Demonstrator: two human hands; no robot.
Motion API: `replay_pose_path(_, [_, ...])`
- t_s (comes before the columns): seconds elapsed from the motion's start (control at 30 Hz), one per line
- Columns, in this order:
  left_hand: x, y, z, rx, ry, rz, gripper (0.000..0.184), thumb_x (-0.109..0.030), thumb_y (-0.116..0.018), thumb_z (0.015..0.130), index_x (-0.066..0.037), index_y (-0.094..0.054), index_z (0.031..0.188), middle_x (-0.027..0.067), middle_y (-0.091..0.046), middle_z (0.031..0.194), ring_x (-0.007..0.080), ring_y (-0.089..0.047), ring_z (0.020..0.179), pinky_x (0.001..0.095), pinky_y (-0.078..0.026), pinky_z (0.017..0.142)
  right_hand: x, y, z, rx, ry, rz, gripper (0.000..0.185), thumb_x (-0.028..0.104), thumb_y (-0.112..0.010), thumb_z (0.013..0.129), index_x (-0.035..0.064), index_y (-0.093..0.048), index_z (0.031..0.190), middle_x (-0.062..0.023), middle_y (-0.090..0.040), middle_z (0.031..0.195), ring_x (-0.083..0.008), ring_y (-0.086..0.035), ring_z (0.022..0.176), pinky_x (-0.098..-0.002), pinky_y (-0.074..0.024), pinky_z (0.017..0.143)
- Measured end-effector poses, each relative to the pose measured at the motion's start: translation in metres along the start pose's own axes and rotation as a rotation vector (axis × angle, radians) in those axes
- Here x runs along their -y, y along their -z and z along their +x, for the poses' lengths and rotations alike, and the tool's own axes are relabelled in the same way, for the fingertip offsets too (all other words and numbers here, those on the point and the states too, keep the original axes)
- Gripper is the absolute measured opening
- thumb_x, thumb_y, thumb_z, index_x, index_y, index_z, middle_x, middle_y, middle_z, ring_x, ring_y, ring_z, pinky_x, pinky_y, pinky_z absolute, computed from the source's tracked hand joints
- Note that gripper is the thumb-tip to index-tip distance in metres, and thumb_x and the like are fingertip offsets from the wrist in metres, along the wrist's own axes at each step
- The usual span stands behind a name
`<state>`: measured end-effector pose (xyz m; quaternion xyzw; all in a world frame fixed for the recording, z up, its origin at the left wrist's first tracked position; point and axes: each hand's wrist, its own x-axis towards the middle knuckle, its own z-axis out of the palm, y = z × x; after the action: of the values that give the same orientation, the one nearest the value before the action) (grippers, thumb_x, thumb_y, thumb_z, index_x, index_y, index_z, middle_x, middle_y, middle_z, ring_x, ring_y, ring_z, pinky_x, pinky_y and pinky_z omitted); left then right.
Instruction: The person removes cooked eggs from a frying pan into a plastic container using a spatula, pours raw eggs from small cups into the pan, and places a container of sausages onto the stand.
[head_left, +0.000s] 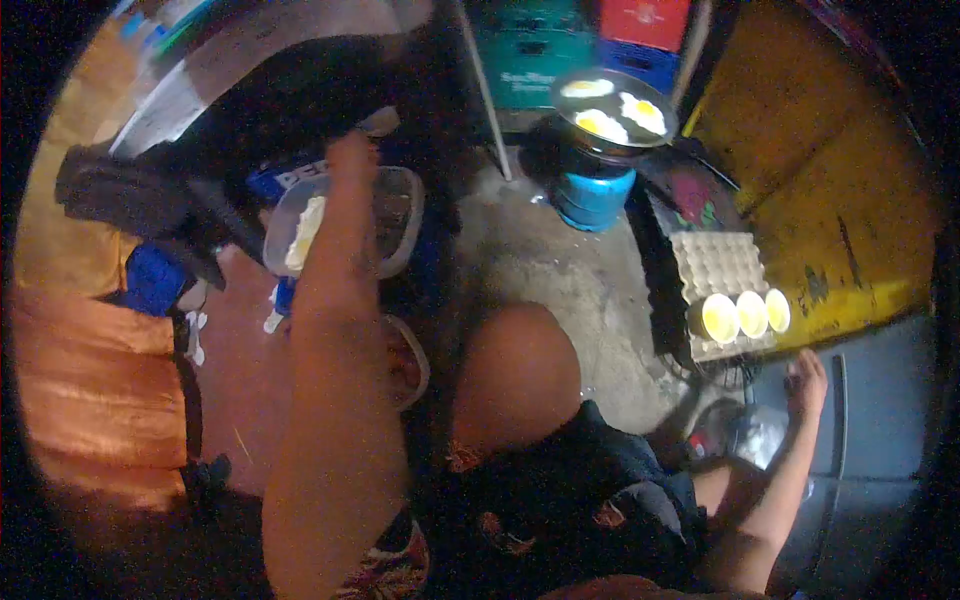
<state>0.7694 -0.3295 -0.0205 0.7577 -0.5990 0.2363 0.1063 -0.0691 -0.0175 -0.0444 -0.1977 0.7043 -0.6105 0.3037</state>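
My left hand (pixel 352 155) reaches out over a clear plastic container (pixel 400 262) that has something white and pale yellow inside. Its fingers look curled, beside a small pale object (pixel 380 122) whose kind is unclear. At the right, my right hand (pixel 808 382) hangs with fingers loosely apart, just below an egg tray (pixel 718 262). Three round cups (pixel 720 318) with bright yellow insides stand on the tray's near end. Further off, a dark pan (pixel 606 148) holds three frying eggs (pixel 601 124) above a blue gas cylinder (pixel 594 200).
Green (pixel 532 60) and red crates (pixel 644 20) stand behind the pan. A pole (pixel 484 90) leans near them. Another container (pixel 405 362) is partly behind my left arm. A clear plastic bag (pixel 755 437) lies below the tray. Yellow panels (pixel 830 200) border the right side.
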Motion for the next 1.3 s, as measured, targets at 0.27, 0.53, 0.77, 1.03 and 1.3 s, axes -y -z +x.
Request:
replay_pose_path(0.27, [-0.153,0.175,-0.08,-0.012,0.377,-1.619,0.03,-0.011,-0.067,0.082,-0.004,-0.059,0.111,0.0099,-0.061,0.099,0.0176,-0.062,0.08,0.0285,-0.052,0.064,0.037,-0.043,-0.038,0.155,-0.079,0.355,0.024,0.016,-0.063,0.089,0.0068,-0.059,0.11,-0.0086,-0.064,0.103,-0.0211,-0.062,0.088,-0.0355,-0.0518,0.075])
replay_pose_path(0.53, [-0.304,0.22,-0.185,0.547,-0.446,-1.399,0.031,-0.012,-0.071,0.082,-0.006,-0.059,0.109,0.005,-0.06,0.097,0.0125,-0.059,0.081,0.0274,-0.05,0.07,0.075,-0.053,-0.063,0.237,-0.069,0.45,0.023,0.026,-0.069,0.087,0.0104,-0.059,0.1,-0.0048,-0.065,0.093,-0.0191,-0.065,0.079,-0.0331,-0.0549,0.064])
replay_pose_path(0.77, [-0.371,0.194,-0.256,0.948,-0.592,-1.327,0.03,-0.018,-0.072,0.082,-0.003,-0.06,0.105,0.0059,-0.056,0.083,0.0117,-0.054,0.071,0.029,-0.048,0.064,0.062,-0.058,-0.046,0.108,0.153,0.142,0.019,0.027,-0.069,0.088,0.0092,-0.062,0.088,-0.001,-0.064,0.084,-0.0137,-0.06,0.079,-0.0274,-0.0464,0.066])
replay_pose_path(1.03, [-0.377,0.196,-0.256,0.668,-0.791,-1.158,0.035,-0.023,-0.073,0.078,-0.002,-0.061,0.105,0.0174,-0.059,0.099,0.0269,-0.062,0.078,0.0391,-0.051,0.072,0.032,-0.066,-0.033,0.257,0.182,-0.159,0.015,0.023,-0.066,0.087,0.0097,-0.06,0.087,0.0053,-0.052,0.069,-0.006,-0.045,0.06,-0.0225,-0.0339,0.054])
replay_pose_path(1.3, [-0.346,0.187,-0.215,0.395,-0.464,-1.47,0.031,-0.018,-0.075,0.076,-0.004,-0.063,0.101,0.0136,-0.063,0.098,0.0223,-0.062,0.083,0.0335,-0.052,0.074,0.029,-0.058,-0.043,0.181,-0.054,0.032,0.04,0.031,-0.059,0.091,0.0116,-0.054,0.125,-0.0062,-0.058,0.116,-0.0197,-0.057,0.097,-0.0382,-0.0465,0.069])
